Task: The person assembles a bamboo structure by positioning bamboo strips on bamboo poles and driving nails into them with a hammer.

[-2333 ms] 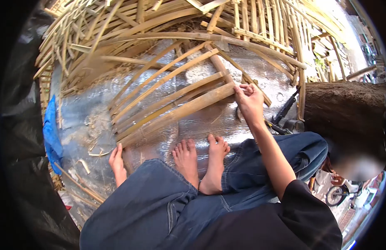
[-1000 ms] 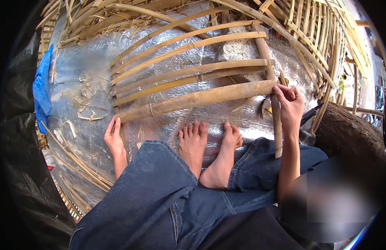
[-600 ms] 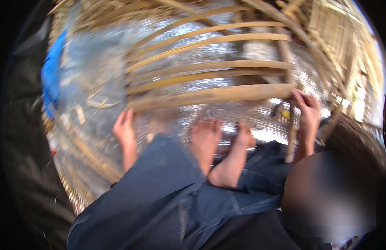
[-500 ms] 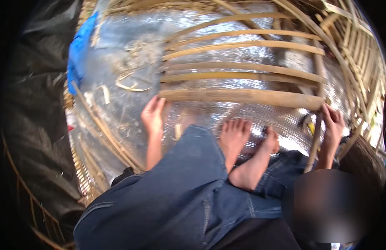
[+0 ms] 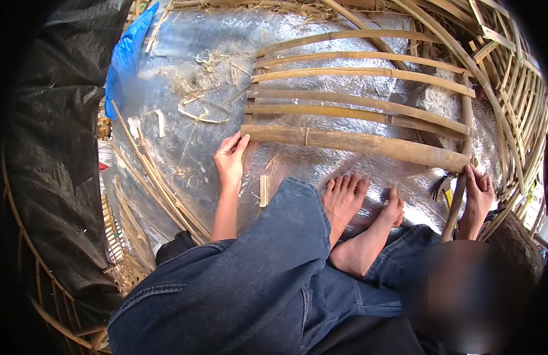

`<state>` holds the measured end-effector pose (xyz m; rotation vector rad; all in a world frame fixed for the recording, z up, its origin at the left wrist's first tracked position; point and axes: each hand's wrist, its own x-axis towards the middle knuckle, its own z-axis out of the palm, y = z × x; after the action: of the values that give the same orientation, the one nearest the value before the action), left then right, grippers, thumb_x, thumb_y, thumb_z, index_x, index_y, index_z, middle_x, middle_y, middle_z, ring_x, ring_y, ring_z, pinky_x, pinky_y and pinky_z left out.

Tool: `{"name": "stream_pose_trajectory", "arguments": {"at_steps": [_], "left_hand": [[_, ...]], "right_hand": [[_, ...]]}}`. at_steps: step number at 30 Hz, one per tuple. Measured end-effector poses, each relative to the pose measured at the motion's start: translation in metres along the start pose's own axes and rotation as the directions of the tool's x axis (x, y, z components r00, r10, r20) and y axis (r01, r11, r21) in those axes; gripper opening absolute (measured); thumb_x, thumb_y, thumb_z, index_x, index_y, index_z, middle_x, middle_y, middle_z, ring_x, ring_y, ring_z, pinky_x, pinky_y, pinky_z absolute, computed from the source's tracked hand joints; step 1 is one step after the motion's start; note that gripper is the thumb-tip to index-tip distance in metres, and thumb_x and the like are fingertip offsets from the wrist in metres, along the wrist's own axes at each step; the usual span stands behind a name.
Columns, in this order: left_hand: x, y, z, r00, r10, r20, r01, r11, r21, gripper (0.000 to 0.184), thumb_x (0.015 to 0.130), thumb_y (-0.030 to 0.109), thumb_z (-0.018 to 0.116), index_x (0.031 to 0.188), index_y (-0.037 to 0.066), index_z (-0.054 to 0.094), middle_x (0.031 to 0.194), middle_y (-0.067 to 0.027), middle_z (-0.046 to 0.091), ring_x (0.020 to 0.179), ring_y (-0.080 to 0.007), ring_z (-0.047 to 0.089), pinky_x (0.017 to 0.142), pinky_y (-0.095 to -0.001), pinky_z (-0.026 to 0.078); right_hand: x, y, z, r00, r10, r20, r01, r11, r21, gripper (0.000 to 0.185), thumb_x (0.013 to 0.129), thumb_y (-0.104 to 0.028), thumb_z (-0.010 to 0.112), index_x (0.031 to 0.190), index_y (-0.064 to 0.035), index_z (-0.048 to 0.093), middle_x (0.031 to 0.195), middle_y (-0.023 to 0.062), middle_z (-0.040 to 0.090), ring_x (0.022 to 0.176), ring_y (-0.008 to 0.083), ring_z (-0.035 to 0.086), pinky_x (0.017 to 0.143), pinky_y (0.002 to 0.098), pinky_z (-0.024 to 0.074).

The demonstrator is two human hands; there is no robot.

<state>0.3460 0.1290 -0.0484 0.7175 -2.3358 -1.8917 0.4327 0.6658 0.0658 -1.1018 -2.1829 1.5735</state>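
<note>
A wide brown bamboo slat (image 5: 357, 142) is the nearest crosspiece of a ladder-like bamboo frame, running left to right in front of my bare feet. At its left end, my left hand (image 5: 229, 164) pinches the tip between thumb and fingers. My right hand (image 5: 479, 188) is closed at the opposite end, where the slat meets the right side rail (image 5: 467, 112). Beyond lie several thinner bamboo slats (image 5: 357, 73), roughly parallel and slightly bowed. The left side rail is mostly hidden under the slat ends.
Silvery foil sheeting (image 5: 218, 35) covers the floor, with bamboo shavings (image 5: 212, 68) scattered on it. Thin bamboo strips (image 5: 155, 177) lie at left beside black sheeting (image 5: 55, 130) and blue plastic (image 5: 129, 59). A yellow-marked tool (image 5: 445, 189) rests near my right hand. Woven bamboo (image 5: 519, 100) stands at right.
The whole view has shifted and tilted slightly, so frame, feet and hands sit further right. Both hands keep their places at the slat's ends.
</note>
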Motion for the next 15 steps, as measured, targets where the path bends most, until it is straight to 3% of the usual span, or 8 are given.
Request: {"name": "stream_pose_trajectory", "arguments": {"at_steps": [1,2,4,6,8,10,15], "left_hand": [[0.001,0.001,0.001,1.0,-0.007,0.004,0.007,1.0,0.016,0.034,0.087,0.006,0.079,0.118,-0.005,0.071,0.111,-0.0069,0.068,0.098,-0.0123,0.065,0.089,-0.0258,0.052],[0.001,0.002,0.001,1.0,-0.011,0.011,0.011,1.0,0.009,0.034,0.087,0.006,0.079,0.118,-0.005,0.071,0.111,-0.0069,0.068,0.098,-0.0123,0.065,0.089,-0.0258,0.052],[0.0,0.003,0.002,1.0,0.005,0.004,-0.005,1.0,-0.007,0.034,0.086,0.006,0.08,0.117,-0.006,0.071,0.114,-0.0086,0.067,0.101,-0.0135,0.065,0.09,-0.0257,0.051],[0.0,0.004,0.001,1.0,0.0,-0.002,0.0,1.0,0.027,0.034,0.087,0.006,0.079,0.117,-0.007,0.07,0.115,-0.0097,0.067,0.103,-0.0154,0.064,0.093,-0.0267,0.05],[0.0,0.006,0.002,1.0,0.004,-0.005,-0.003,0.999,0.034,0.034,0.087,0.006,0.079,0.117,-0.007,0.07,0.114,-0.0097,0.068,0.103,-0.0151,0.064,0.093,-0.0269,0.05],[0.004,-0.001,-0.002,0.998,-0.068,-0.002,0.068,0.998,0.0,0.034,0.086,0.006,0.08,0.117,-0.006,0.071,0.112,-0.0087,0.07,0.101,-0.0142,0.065,0.09,-0.0262,0.05],[0.015,0.009,-0.009,0.991,-0.118,0.059,0.114,0.991,0.077,0.048,0.086,0.012,0.081,0.127,-0.006,0.063,0.121,-0.0131,0.069,0.109,-0.018,0.064,0.1,-0.0305,0.047]], "right_hand": [[0.004,0.004,-0.005,0.998,-0.016,0.056,0.018,0.999,-0.044,0.028,0.093,-0.012,0.075,0.114,0.0053,0.07,0.102,0.0058,0.072,0.094,0.0091,0.065,0.088,0.023,0.0503],[0.005,0.009,-0.007,0.997,-0.045,0.066,0.046,0.999,-0.009,0.026,0.093,-0.011,0.075,0.112,0.0052,0.07,0.1,0.0055,0.072,0.092,0.0087,0.065,0.087,0.0229,0.0503],[0.005,0.011,-0.007,0.997,-0.062,0.036,0.062,0.998,-0.006,0.011,0.09,-0.006,0.076,0.093,0.0007,0.068,0.097,0.007,0.073,0.084,0.0049,0.06,0.082,0.0212,0.0478],[-0.001,-0.001,-0.001,0.999,-0.034,0.025,0.034,0.999,-0.028,0.017,0.09,-0.006,0.077,0.082,-0.0016,0.062,0.097,0.0082,0.074,0.084,0.0058,0.062,0.081,0.022,0.0495],[-0.007,-0.014,0.006,1.0,-0.02,0.0,0.02,0.999,-0.029,0.018,0.09,-0.006,0.077,0.081,-0.0011,0.062,0.097,0.0089,0.074,0.082,0.0062,0.063,0.081,0.0229,0.0507],[-0.001,0.0,-0.003,0.997,-0.061,0.056,0.062,0.998,-0.015,0.015,0.091,-0.007,0.076,0.097,0.0043,0.069,0.097,0.0111,0.074,0.084,0.0088,0.065,0.08,0.0234,0.0518],[-0.007,-0.008,0.006,1.0,0.021,0.016,-0.022,0.999,0.033,0.024,0.089,-0.01,0.078,0.104,0.0057,0.068,0.099,0.0115,0.074,0.089,0.0122,0.067,0.079,0.0241,0.0535]]}}
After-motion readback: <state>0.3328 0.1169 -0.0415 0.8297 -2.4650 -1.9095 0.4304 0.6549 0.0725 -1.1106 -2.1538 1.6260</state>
